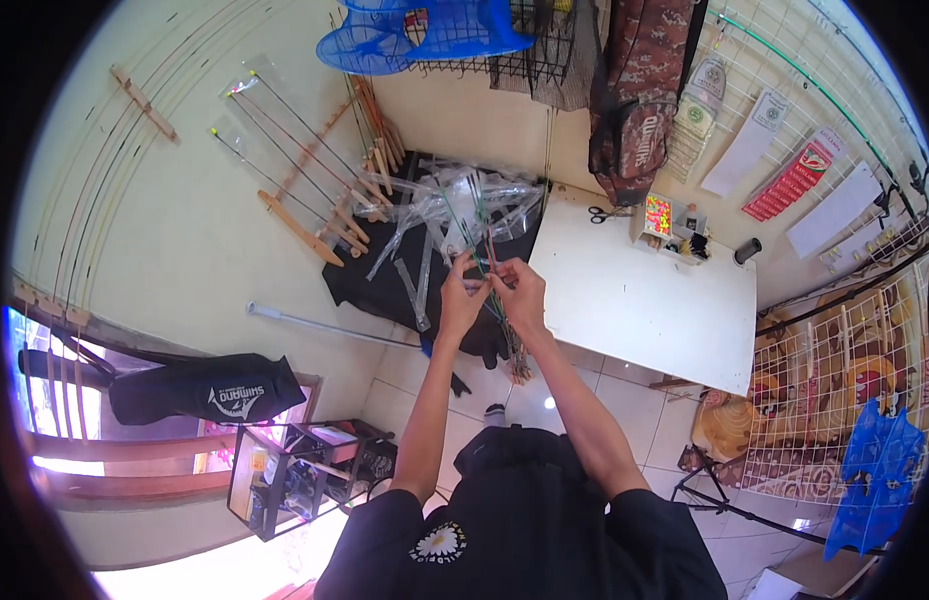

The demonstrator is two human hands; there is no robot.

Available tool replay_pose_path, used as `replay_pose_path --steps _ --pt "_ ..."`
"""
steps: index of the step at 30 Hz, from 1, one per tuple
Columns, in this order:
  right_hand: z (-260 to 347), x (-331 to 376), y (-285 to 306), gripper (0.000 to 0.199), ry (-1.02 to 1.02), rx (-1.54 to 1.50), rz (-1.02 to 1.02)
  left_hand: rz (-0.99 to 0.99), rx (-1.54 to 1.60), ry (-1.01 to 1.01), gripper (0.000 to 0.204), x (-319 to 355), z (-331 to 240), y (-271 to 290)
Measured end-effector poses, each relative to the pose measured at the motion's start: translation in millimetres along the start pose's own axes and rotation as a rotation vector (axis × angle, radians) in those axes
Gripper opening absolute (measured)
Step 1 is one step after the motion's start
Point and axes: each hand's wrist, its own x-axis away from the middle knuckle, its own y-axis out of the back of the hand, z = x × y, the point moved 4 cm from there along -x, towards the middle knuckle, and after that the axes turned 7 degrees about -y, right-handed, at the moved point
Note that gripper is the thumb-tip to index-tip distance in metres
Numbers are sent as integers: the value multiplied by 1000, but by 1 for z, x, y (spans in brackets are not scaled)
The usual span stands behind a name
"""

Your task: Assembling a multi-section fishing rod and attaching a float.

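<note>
Your left hand pinches a bundle of thin rods at the frame's centre, your right hand gripping beside it. This looks like fingertip work; the next move seems to call for holding the bundle steady. Wooden-handled rods hang upper left; plastic sleeves litter black cloth; scissors lie on the white table, right of centre.

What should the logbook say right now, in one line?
Left hand: holding thin rods; Right hand: holding same rods; Beyond: clear plastic sleeves on black surface; Right side: scissors on white table
</note>
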Motion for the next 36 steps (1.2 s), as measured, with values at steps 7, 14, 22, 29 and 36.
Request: replay_pose_path --steps 7,14,22,29,36 --pt "1 8 7 15 -14 -138 -15 -5 8 11 71 2 2 -2" --pt "1 11 14 13 -16 -106 26 -19 -17 -9 66 2 -4 -4" --pt "0 8 11 15 -31 -129 21 -1 8 -4 59 5 -3 -8" --pt "-2 4 10 12 -31 -142 40 7 77 44 49 5 -7 -11" --pt "-1 5 12 11 -18 -109 66 22 72 42 44 5 -6 -11"
